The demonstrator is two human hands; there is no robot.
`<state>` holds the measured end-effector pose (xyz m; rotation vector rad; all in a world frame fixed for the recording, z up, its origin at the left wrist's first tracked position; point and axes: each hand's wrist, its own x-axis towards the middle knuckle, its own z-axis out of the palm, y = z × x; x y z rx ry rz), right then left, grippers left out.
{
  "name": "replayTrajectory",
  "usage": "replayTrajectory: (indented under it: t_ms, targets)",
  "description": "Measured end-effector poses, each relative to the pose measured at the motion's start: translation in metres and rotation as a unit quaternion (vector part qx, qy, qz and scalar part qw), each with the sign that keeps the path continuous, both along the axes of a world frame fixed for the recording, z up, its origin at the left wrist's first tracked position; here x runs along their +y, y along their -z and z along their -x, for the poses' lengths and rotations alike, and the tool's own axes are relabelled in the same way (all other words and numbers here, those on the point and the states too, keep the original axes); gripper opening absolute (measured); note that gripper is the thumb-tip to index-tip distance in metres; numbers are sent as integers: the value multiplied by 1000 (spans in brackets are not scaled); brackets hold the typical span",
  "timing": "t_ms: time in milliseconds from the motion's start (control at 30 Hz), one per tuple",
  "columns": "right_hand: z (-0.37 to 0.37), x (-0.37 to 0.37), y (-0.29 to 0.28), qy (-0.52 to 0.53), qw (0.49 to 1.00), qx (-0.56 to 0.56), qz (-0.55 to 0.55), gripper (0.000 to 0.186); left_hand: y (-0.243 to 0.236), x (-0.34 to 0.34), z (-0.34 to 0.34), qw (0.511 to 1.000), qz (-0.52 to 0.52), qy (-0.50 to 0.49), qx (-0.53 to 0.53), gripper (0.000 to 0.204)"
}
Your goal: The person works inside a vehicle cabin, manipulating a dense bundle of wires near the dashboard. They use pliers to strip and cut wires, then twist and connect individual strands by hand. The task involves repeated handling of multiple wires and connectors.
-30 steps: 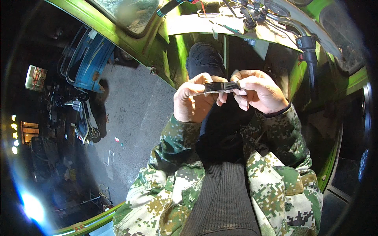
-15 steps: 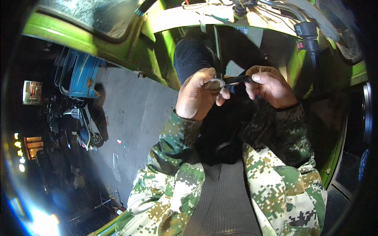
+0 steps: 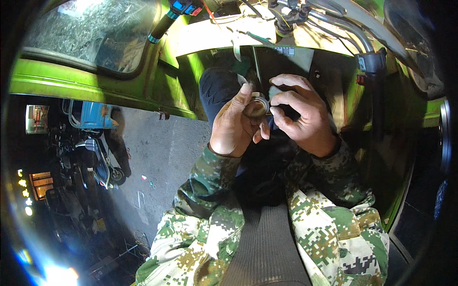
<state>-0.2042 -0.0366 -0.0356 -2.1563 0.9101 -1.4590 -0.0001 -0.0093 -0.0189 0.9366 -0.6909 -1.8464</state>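
My left hand point(image 3: 234, 117) is closed round a roll of tape point(image 3: 256, 106), held with its round opening turned up toward me. The thumb lies along the near side of the roll, and the fingers curl beneath it. Just to the right, my right hand point(image 3: 303, 112) has its fingers curved and spread apart, their tips close to the roll's edge. A small grey-green patch point(image 3: 274, 92) shows at its fingertips; I cannot tell what it is. No stretched strip shows between the hands. Both hands are above my dark trouser leg point(image 3: 217, 90).
I sit within a green vehicle frame point(image 3: 95, 83). Handlebar grips stand at the upper left point(image 3: 164, 24) and upper right point(image 3: 372, 64), with loose cables between them. Outside on the left are grey ground point(image 3: 162, 143), a parked scooter point(image 3: 102, 162) and a blue cart point(image 3: 95, 114).
The black strip stretched between the hands no longer shows. The roll has turned its opening toward me. My right hand has moved left, its fingers spreading beside the roll. The view has shifted slightly.
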Motion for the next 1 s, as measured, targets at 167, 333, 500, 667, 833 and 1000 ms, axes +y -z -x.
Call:
replayTrajectory:
  t_ms: [167, 333, 500, 667, 833, 1000]
  targets:
    - [-7, 15, -2, 7, 999, -27, -42, 21, -8, 17, 1, 974, 135, -43, -178, 55]
    - [-18, 28, -9, 12, 974, -80, -209, 19, -21, 12, -7, 858, 350, 9, -375, 36]
    - [-23, 26, 16, 76, 973, -57, -212, 11, -32, -3, -10, 788, 390, 52, -474, 23]
    - [-22, 23, 48, 138, 912, -159, -351, 17, -39, 5, -27, 815, 470, 90, -326, 22]
    - [-29, 39, 34, 19, 959, -88, -270, 37, 9, -99, -108, 754, 295, -173, -561, 17]
    - [-13, 43, -13, -17, 969, -81, -233, 58, 71, -198, -156, 587, 163, -52, -792, 31]
